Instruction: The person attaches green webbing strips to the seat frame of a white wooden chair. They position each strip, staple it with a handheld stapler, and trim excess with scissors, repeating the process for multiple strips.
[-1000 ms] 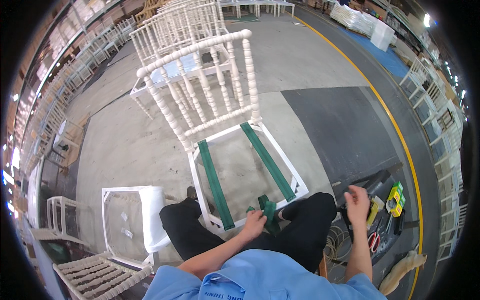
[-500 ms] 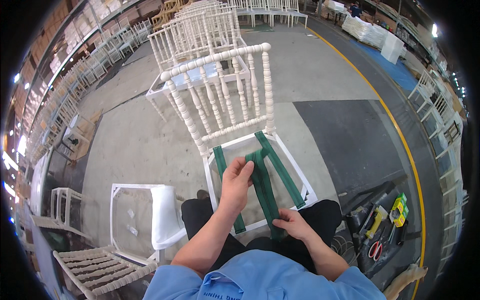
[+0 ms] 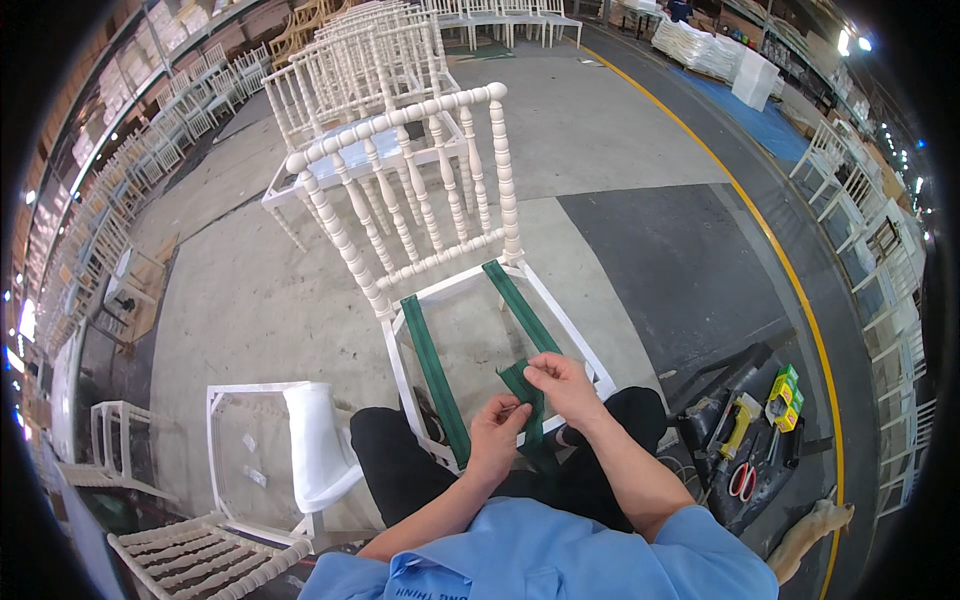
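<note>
A white spindle-back chair frame [image 3: 428,215] stands before me with no seat panel. Two green webbing straps [image 3: 432,370] run front to back across its open seat. A loose length of the same green webbing [image 3: 521,392] hangs over the seat's front rail. My left hand [image 3: 496,432] pinches this strap from below. My right hand [image 3: 560,385] grips it just above, fingers closed on the fold. Both hands sit over my black-trousered knees.
A white seat frame [image 3: 262,450] lies on the floor at left. Pliers, scissors and a yellow-handled tool [image 3: 740,430] lie on a dark mat at right. Rows of white chairs [image 3: 370,40] stand behind, more along both sides. A yellow floor line [image 3: 770,240] curves right.
My left hand came down from the middle of the seat to the front rail. My right hand rose to meet it, and both now hold the loose green strap.
</note>
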`<act>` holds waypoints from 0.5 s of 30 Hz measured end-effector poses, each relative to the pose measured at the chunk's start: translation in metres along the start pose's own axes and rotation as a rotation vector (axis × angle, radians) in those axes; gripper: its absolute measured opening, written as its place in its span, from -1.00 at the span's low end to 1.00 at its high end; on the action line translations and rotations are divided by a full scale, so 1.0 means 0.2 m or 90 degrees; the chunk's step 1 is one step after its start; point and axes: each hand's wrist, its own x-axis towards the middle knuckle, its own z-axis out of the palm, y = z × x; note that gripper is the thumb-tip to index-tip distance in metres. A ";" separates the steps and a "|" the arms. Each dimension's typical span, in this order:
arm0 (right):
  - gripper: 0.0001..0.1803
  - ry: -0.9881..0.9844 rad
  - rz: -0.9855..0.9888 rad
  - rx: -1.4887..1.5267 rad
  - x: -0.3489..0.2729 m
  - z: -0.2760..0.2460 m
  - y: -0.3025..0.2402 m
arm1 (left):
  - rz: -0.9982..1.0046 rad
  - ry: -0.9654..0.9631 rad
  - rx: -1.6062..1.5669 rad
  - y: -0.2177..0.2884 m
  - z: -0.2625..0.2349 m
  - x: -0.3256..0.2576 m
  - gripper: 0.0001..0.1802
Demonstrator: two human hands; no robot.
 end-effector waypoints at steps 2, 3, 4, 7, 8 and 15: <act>-0.83 -0.015 0.000 -0.072 -0.01 0.02 -0.04 | -0.053 0.005 -0.036 0.05 -0.01 0.00 -0.93; -0.83 -0.032 0.009 -0.104 -0.04 0.03 -0.06 | -0.049 0.010 -0.053 0.08 -0.02 0.01 -0.92; -0.84 -0.038 0.037 -0.133 -0.06 0.03 -0.07 | -0.046 0.015 -0.070 0.11 -0.03 0.03 -0.90; -0.84 -0.006 -0.078 0.002 -0.10 0.10 -0.08 | -0.040 0.008 -0.049 0.18 -0.05 0.08 -0.82; -0.83 0.018 -0.132 -0.027 -0.10 0.11 -0.08 | -0.059 0.017 -0.022 0.19 -0.06 0.10 -0.80; -0.80 0.003 -0.254 -0.228 -0.08 0.07 -0.13 | -0.033 -0.089 0.124 0.25 -0.12 0.17 -0.85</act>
